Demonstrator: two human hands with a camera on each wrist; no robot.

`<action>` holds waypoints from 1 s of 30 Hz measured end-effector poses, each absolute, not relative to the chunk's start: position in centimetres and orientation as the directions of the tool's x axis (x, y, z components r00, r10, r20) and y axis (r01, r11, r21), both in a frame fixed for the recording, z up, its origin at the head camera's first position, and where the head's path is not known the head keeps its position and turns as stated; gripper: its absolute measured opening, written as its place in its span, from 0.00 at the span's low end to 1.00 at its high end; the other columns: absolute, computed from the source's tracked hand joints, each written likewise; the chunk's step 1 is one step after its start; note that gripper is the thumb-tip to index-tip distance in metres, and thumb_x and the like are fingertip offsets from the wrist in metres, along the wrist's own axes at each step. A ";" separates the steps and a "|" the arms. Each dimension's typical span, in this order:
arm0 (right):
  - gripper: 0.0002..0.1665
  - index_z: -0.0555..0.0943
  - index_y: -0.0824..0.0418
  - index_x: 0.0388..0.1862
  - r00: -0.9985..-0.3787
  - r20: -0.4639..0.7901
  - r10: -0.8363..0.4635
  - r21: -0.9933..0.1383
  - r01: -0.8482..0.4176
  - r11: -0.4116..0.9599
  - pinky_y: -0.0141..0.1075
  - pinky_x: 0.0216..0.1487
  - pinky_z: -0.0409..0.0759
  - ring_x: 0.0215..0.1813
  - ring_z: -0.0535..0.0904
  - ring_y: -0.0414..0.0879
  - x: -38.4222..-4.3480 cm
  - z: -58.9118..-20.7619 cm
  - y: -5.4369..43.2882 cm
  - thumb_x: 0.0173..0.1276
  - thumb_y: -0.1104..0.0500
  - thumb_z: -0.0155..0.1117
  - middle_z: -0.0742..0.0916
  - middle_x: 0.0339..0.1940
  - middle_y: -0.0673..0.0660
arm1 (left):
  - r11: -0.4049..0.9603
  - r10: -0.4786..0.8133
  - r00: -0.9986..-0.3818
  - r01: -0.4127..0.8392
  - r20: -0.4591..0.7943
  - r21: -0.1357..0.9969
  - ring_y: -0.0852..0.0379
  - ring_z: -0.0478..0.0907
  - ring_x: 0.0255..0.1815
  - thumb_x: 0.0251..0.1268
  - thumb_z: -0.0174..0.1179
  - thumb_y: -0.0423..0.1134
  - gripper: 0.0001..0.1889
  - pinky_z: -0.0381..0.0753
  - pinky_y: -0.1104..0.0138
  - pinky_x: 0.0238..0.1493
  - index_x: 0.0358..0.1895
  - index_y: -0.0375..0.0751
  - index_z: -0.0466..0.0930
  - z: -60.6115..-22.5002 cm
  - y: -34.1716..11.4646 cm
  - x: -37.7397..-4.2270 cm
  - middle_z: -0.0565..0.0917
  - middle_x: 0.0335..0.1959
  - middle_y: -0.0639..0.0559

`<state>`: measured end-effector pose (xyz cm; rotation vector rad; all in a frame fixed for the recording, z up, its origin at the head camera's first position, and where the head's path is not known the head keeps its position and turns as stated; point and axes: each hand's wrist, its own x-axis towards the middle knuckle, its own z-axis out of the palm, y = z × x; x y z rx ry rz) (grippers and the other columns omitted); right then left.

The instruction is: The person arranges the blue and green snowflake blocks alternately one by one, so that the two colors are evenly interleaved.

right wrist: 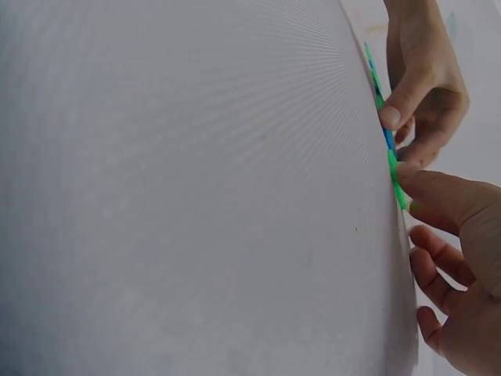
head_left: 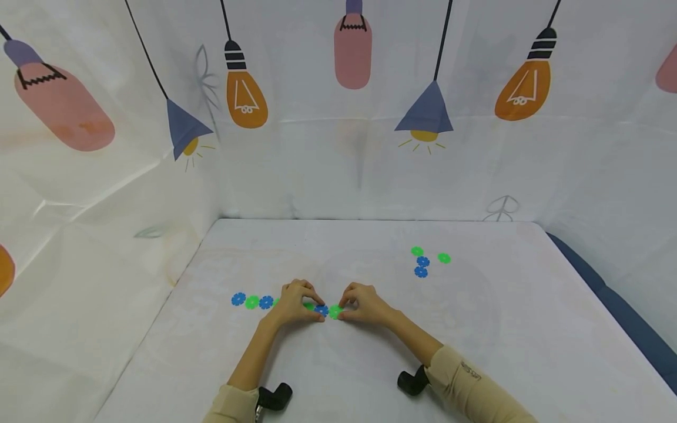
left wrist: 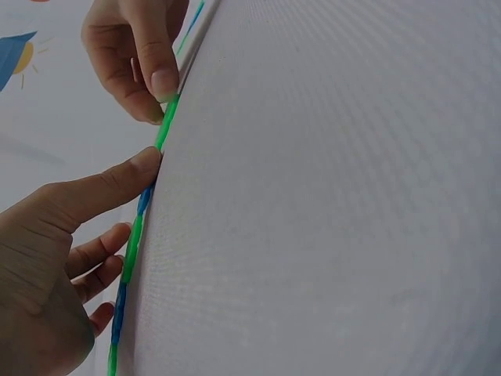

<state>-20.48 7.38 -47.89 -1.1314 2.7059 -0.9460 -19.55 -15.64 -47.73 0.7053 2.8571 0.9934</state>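
Note:
A row of alternating blue and green notched plastic discs lies on the white table, starting from a blue disc [head_left: 238, 299] on the left. My left hand [head_left: 292, 303] pinches a blue notched disc [head_left: 321, 311] near the row's right end between thumb and index finger, and covers part of the row. Directly beside it, a green notched disc [head_left: 335, 312] is pinched by the thumb and index finger of my right hand [head_left: 367, 304]. In the left wrist view the discs appear edge-on, and this green disc [left wrist: 167, 121] lines up end to end with the blue one.
Farther back on the right of the table [head_left: 476, 329] lie loose discs, including a green disc [head_left: 444, 258] and a blue disc [head_left: 421, 272]. A white sheet [head_left: 317, 164] printed with lamps hangs behind the table and on its left.

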 end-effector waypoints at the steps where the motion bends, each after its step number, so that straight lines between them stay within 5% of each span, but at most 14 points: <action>1: 0.10 0.85 0.57 0.32 -0.727 0.178 -0.664 -0.565 -0.627 0.535 0.37 0.41 0.69 0.39 0.77 0.42 -20.5 -47.9 7.5 0.55 0.53 0.72 0.83 0.37 0.50 | 0.692 0.429 -0.896 0.406 0.112 0.597 0.52 0.69 0.47 0.37 0.77 0.47 0.13 0.57 0.46 0.53 0.30 0.49 0.88 -47.7 -15.6 -19.6 0.77 0.37 0.54; 10: 0.09 0.85 0.62 0.36 -0.774 0.210 -0.597 -0.650 -0.567 0.506 0.36 0.43 0.76 0.41 0.78 0.45 -20.8 -47.8 9.4 0.59 0.59 0.69 0.83 0.38 0.52 | 0.686 0.432 -0.894 0.412 0.120 0.599 0.50 0.69 0.49 0.37 0.77 0.47 0.13 0.57 0.45 0.54 0.30 0.49 0.88 -47.7 -15.6 -19.6 0.78 0.38 0.53; 22: 0.11 0.83 0.67 0.39 -0.877 0.269 -0.399 -0.621 -0.475 0.624 0.44 0.42 0.77 0.41 0.79 0.54 -23.2 -47.3 16.2 0.56 0.64 0.69 0.84 0.37 0.59 | 0.684 0.433 -0.893 0.416 0.125 0.599 0.49 0.69 0.49 0.37 0.77 0.46 0.13 0.56 0.45 0.55 0.30 0.50 0.88 -47.7 -15.8 -19.5 0.78 0.39 0.52; 30: 0.22 0.80 0.69 0.47 -0.966 0.125 -0.226 -0.613 -0.254 0.748 0.59 0.50 0.68 0.48 0.77 0.62 -24.6 -46.9 21.5 0.57 0.57 0.69 0.82 0.45 0.66 | 0.675 0.436 -0.893 0.407 0.112 0.616 0.49 0.69 0.49 0.37 0.77 0.46 0.13 0.55 0.45 0.55 0.30 0.49 0.88 -47.6 -15.8 -19.4 0.78 0.38 0.53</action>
